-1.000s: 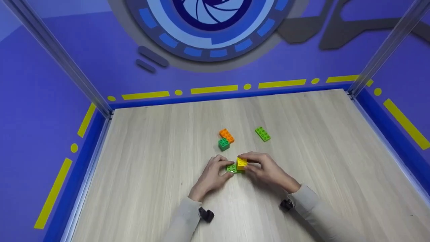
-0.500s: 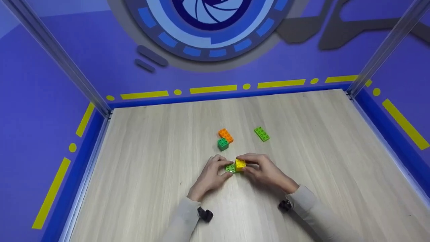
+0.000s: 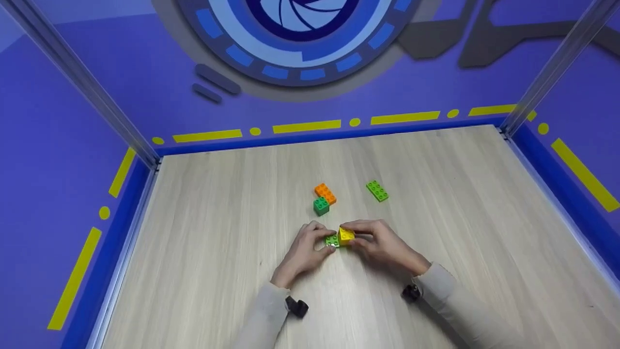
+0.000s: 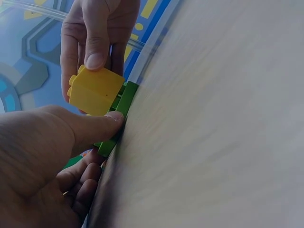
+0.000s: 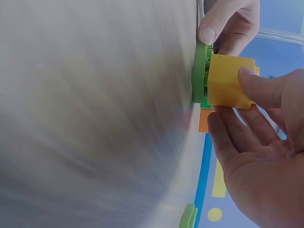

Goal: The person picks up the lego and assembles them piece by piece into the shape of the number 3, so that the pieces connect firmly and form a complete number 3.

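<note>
My left hand (image 3: pixel 305 249) pinches a flat light-green building brick (image 3: pixel 331 241) between thumb and fingers, low at the wooden table. A yellow building brick (image 3: pixel 346 236) is held in my right hand (image 3: pixel 385 245), the thumb on one side and fingers on the other. In the left wrist view the yellow brick (image 4: pixel 97 90) stands over the far end of the green brick (image 4: pixel 126 102). Studs show between the two in the right wrist view, where the yellow brick (image 5: pixel 231 80) meets the green brick (image 5: pixel 199 73); whether it is fully pressed down I cannot tell.
Beyond the hands, a dark-green brick (image 3: pixel 321 206) stands against or over the near end of an orange brick (image 3: pixel 325 192). Farther right lies another flat light-green brick (image 3: pixel 377 191). Blue printed walls (image 3: pixel 310 109) border the wooden table (image 3: pixel 218 218) at the back and sides.
Both hands keep their grips and hardly move. The yellow brick has shifted very slightly left over the green brick, and less green shows at its lower right.
</note>
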Tool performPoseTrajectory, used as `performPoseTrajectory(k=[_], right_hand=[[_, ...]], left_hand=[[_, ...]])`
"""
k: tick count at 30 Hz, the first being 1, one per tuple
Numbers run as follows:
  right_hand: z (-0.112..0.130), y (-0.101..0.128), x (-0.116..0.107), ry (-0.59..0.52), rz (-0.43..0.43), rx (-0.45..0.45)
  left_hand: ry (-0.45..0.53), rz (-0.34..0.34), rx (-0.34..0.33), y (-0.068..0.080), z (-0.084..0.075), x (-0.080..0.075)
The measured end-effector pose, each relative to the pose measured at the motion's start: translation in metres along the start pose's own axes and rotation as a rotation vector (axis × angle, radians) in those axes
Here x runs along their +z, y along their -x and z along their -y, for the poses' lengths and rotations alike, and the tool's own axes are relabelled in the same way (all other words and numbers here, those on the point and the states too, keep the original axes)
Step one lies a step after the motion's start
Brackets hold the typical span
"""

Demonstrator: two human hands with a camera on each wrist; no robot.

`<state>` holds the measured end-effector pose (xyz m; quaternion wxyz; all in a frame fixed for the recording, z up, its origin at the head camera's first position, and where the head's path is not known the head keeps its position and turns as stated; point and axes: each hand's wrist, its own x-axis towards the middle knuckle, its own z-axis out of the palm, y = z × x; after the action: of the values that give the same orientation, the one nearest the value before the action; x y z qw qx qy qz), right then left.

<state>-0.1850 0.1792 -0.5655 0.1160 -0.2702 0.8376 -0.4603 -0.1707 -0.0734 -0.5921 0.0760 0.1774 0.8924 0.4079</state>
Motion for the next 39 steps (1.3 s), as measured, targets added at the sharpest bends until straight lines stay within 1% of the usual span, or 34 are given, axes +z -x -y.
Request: performPoseTrajectory(k=[8,14,18,21,25,28,31,39], right_hand=[[0.004,-0.004,-0.001,0.029,0.02,-0.019],[0.009,-0.005,-0.005,0.071,0.034,0.022],[0.01,-0.005,-0.005,0.11,0.047,0.034],[0.009,-0.006,-0.005,0.104,0.052,0.037],[0.006,-0.007,-0.005,0.05,0.053,0.048],[0.006,-0.008,-0.007,0.031,0.057,0.051],[0.007,-0.01,-0.009,0.029,0.075,0.054],[0.013,-0.022,-0.022,0.134,0.168,0.027]], left_hand=[[0.0,-0.003,-0.008,-0.001,-0.001,-0.001],[0.003,0.0,-0.006,-0.002,-0.001,0.002],[-0.001,-0.001,0.007,-0.002,0.0,0.002],[-0.01,-0.002,0.012,-0.002,0.001,0.001],[-0.019,-0.001,0.01,-0.002,0.001,0.0],[-0.019,-0.002,0.012,-0.002,0.001,0.0],[-0.017,-0.004,0.011,-0.002,0.001,-0.001],[-0.003,-0.006,0.008,-0.002,0.002,0.001]])
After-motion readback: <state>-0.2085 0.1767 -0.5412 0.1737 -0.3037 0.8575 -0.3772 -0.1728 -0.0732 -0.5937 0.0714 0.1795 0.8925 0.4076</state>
